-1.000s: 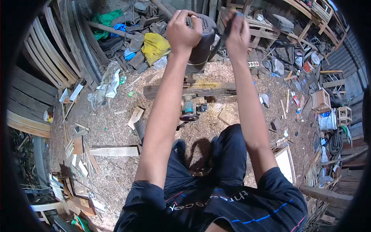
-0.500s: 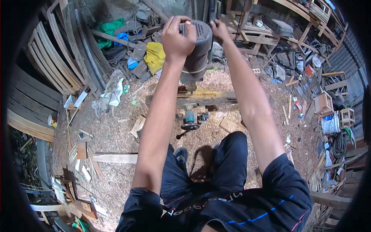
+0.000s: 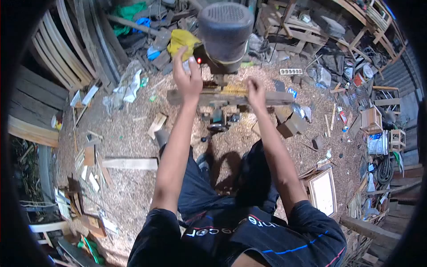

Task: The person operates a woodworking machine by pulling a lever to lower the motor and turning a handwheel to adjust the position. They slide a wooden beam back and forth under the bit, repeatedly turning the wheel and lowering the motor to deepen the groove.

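In the head view, a machine's dark rounded motor housing point(image 3: 224, 40) with a perforated top stands in front of me. Under it, a wooden board point(image 3: 182, 97) lies crosswise, with yellowish wood dust around its middle. A small handwheel point(image 3: 218, 127) sits below on my side. My left hand point(image 3: 187, 80) is raised left of the housing, fingers apart and holding nothing, near a small red light point(image 3: 199, 60). My right hand point(image 3: 256, 94) is over the board's right part with curled fingers. Whether it touches the board or holds something small is hidden.
Wood shavings cover the floor point(image 3: 129, 133). Curved wooden pieces point(image 3: 62, 58) lean at left. A yellow cloth point(image 3: 182, 41) lies in the clutter behind the machine. A cardboard box point(image 3: 291, 127) is right of the board, and a white-faced framed panel point(image 3: 322, 191) stands by my right elbow.
Both hands have come down toward me: the left off the motor housing's top, the right from the upright lever behind it to over the board. The view has shifted, and the housing looks higher.
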Available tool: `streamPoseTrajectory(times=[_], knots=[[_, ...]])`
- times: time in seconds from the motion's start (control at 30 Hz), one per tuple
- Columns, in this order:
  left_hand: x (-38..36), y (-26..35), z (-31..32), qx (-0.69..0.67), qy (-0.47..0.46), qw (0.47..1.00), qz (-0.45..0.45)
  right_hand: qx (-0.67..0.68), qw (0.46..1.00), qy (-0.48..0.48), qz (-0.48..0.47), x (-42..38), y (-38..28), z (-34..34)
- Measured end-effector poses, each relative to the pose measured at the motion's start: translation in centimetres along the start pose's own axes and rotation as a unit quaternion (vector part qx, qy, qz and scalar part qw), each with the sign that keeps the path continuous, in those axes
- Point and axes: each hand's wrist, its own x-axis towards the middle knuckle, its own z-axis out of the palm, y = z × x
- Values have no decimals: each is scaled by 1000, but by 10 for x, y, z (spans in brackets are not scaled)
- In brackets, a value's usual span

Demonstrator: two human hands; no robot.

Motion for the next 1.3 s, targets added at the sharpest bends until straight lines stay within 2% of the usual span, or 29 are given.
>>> streamPoseTrajectory(times=[0.07, 0.13, 0.2, 0.27, 0.47, 0.57, 0.6, 0.8, 0.83, 0.9, 0.93, 1.07, 1.17, 1.3], knots=[[-68, -32, -32, 56, -64, 989, -125, -35, 997, -70, 18, -73, 44, 17], [-137, -64, -58, 117, -148, 967, -171, -77, 981, -177, -25, -125, 72, 29], [-226, -127, -83, 230, -280, 902, -235, -154, 952, -259, -56, -161, 71, 36], [-288, -156, -100, 254, -313, 856, -325, -224, 923, -308, -55, -178, 62, 41], [-319, -149, -97, 219, -490, 740, -406, -245, 896, -369, -29, -174, 65, 44], [-335, -158, -93, 268, -499, 730, -381, -232, 888, -396, -21, -173, 67, 43], [-324, -152, -90, 286, -530, 676, -425, -222, 889, -400, -25, -174, 68, 42], [-310, -134, -74, 317, -513, 664, -442, -190, 889, -411, -61, -176, 97, 43], [-310, -133, -68, 302, -526, 681, -411, -193, 888, -411, -68, -174, 100, 41], [-313, -125, -63, 272, -553, 705, -351, -171, 892, -418, -22, -176, 101, 37], [-317, -115, -61, 267, -503, 735, -368, -160, 894, -419, 0, -176, 98, 37], [-329, -123, -54, 249, -489, 747, -375, -169, 890, -423, -17, -175, 103, 34], [-328, -125, -55, 254, -516, 722, -386, -160, 891, -425, -33, -174, 114, 37], [-322, -115, -59, 207, -473, 766, -382, -156, 903, -400, -23, -178, 117, 38]])
